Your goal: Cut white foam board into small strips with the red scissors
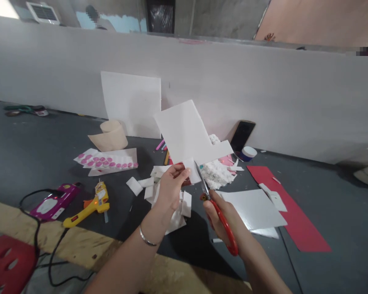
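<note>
My left hand point(171, 184) pinches the lower edge of a white foam sheet point(188, 132) and holds it upright above the grey table point(33, 143). My right hand point(225, 220) grips red-handled scissors point(216, 210); their blades point up and bite into the sheet's bottom edge beside my left fingers. Several small white cut pieces point(147, 183) lie on the table under my hands. A silver bracelet sits on my left wrist.
A yellow glue gun point(90, 204) and a pink device point(53, 202) lie at the left with black cables. A sheet of pink dots point(107, 161), a beige roll point(110, 134), a phone point(243, 136), a tape roll point(249, 153), a red strip point(290, 212) and white sheets point(253, 208) surround the hands.
</note>
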`<state>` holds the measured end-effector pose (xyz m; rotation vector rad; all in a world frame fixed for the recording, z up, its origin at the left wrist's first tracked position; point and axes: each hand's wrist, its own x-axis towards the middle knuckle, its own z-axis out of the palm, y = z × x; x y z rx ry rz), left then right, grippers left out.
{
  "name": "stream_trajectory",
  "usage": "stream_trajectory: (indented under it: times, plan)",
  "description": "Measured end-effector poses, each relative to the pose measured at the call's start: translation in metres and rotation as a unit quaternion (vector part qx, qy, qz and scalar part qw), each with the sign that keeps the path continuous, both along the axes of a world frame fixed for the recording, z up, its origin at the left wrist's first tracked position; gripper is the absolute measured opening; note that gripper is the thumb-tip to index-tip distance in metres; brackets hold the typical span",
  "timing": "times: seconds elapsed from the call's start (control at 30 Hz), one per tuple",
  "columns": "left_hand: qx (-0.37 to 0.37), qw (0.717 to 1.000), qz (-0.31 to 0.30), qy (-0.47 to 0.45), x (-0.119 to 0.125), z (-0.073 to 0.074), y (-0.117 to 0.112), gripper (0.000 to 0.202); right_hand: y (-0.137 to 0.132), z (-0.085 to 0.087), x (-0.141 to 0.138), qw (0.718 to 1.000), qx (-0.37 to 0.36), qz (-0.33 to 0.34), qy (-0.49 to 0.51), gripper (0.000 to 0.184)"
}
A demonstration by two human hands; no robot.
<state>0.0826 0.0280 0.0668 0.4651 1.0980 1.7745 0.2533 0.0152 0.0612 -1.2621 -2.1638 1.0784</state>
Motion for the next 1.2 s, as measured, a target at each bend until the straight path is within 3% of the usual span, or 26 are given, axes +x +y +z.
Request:
stream_trajectory:
  times: [0.4,0.8,1.07,1.2]
  plan:
    - [-0.004,1.000,-0.015,-0.018,0.0038,-0.0006,-0.0025,0.033,-0.0021,0.0056,-0.0037,0.999,-0.044,-0.015,0.029,0.045]
    - [-0.015,0.999,-0.023,-0.021,0.0037,0.0026,-0.0020,0.036,-0.0046,0.0024,-0.0045,0.998,-0.042,-0.018,0.031,0.046]
    - [-0.015,0.999,-0.035,-0.011,0.0044,-0.0001,-0.0018,0.034,-0.0019,-0.0008,-0.0052,1.000,0.004,-0.028,0.014,0.042]
    - [-0.013,0.999,-0.038,-0.015,0.0060,-0.0008,-0.0024,0.034,-0.0029,0.0051,-0.0064,0.999,-0.021,-0.024,0.021,0.044]
